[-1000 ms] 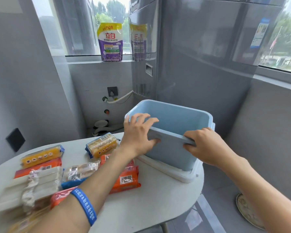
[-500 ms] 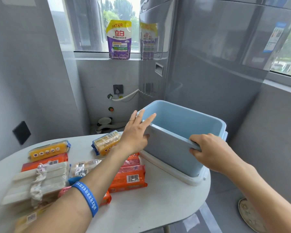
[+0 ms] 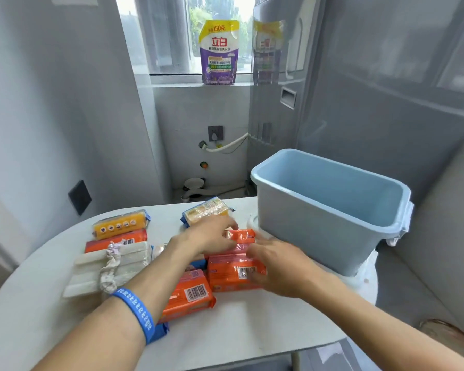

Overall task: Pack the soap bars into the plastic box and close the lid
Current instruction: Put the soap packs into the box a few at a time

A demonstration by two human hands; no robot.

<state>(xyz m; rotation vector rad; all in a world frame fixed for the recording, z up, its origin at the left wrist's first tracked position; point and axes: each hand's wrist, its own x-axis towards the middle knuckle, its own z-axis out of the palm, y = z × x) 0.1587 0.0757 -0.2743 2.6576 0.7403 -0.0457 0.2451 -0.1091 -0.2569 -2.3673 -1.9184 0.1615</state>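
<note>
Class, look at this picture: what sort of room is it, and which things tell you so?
Probably a home laundry corner: a detergent pouch on the windowsill, a hose at a wall tap, and a tall grey appliance.

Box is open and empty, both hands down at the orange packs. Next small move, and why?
Probably close both hands on the upper orange soap pack and lift it right, into the blue box. The left hand and right hand already flank it, the visible interior of the box looks empty, and the other packs lie untouched on the table.

The plastic box (image 3: 330, 210) stands open-topped and unobstructed; soap bars (image 3: 190, 295) crowd the table (image 3: 252, 333) left of it
</note>
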